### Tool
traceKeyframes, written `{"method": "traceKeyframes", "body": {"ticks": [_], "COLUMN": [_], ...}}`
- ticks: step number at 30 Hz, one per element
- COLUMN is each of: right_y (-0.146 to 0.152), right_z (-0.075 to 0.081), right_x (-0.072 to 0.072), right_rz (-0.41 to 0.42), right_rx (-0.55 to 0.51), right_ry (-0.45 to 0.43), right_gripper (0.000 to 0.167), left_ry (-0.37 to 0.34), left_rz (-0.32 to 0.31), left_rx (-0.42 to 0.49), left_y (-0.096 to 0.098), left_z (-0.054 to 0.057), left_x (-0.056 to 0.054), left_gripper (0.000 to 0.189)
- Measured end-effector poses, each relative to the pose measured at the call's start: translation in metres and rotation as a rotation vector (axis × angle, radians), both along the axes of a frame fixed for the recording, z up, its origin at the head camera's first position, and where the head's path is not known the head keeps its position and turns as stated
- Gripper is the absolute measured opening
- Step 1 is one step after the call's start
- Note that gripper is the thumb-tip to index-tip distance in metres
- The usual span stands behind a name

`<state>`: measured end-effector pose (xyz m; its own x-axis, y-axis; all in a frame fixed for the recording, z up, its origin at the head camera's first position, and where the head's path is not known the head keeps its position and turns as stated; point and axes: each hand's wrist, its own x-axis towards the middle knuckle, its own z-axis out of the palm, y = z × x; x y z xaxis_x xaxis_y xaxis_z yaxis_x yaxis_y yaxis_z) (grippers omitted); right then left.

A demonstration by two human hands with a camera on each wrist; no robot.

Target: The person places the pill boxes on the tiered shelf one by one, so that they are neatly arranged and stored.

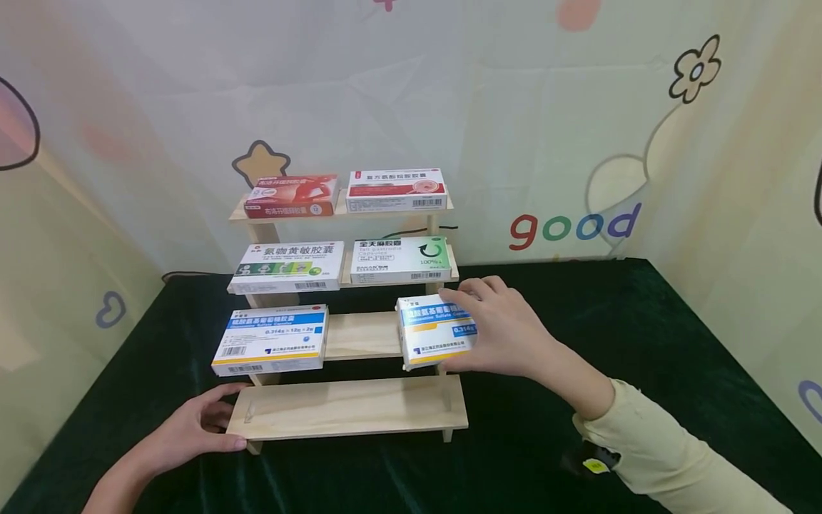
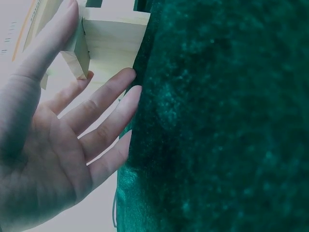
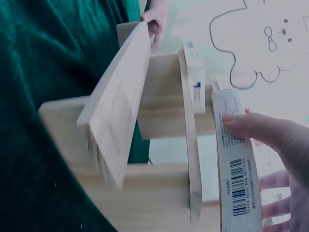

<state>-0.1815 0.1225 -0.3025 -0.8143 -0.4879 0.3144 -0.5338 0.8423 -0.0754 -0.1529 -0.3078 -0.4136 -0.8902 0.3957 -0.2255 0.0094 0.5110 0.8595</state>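
My right hand (image 1: 501, 330) grips a white-and-blue medicine box (image 1: 432, 335) by its right side, at the right end of the third shelf down. In the right wrist view the thumb lies on the barcode side of this box (image 3: 236, 169); whether it touches the shelf I cannot tell. With thumb and forefinger, my left hand (image 1: 186, 435) holds the left end of the lowest board of a wooden tiered stand (image 1: 349, 407). The left wrist view shows its other fingers spread beneath the wood. A matching blue-and-white box (image 1: 271, 339) lies at the third shelf's left end.
On the top shelf sit a red box (image 1: 292, 196) and a red-and-white box (image 1: 397, 190). The second shelf bears a white box with a green strip (image 1: 287, 267) and a green-and-white box (image 1: 401, 259). Dark green cloth (image 1: 578, 314) covers the table; a printed curtain (image 1: 488, 128) hangs behind.
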Motion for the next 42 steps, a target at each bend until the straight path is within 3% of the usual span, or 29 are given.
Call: {"method": "traceKeyframes", "body": {"ticks": [18,27,42], "right_y": [-0.043,-0.053,-0.064], "right_z": [-0.008,-0.019,-0.038], "right_x": [-0.002,-0.004,-0.009], "right_rz": [-0.026,-0.064,-0.045], "right_rx": [-0.042,-0.099,-0.19], "right_ry": [-0.017,0.029,0.099], "right_gripper": [0.089,0.085,0.077], "left_ry": [-0.007,0.001,-0.004], "left_rz": [0.006,0.004,0.009], "left_rx": [-0.016,-0.014,0.001], "left_y": [0.0,0.0,-0.001], "left_z": [0.001,0.001,0.0], "left_x": [0.0,0.001,0.001], "left_gripper": [0.079,0.078,0.078]}}
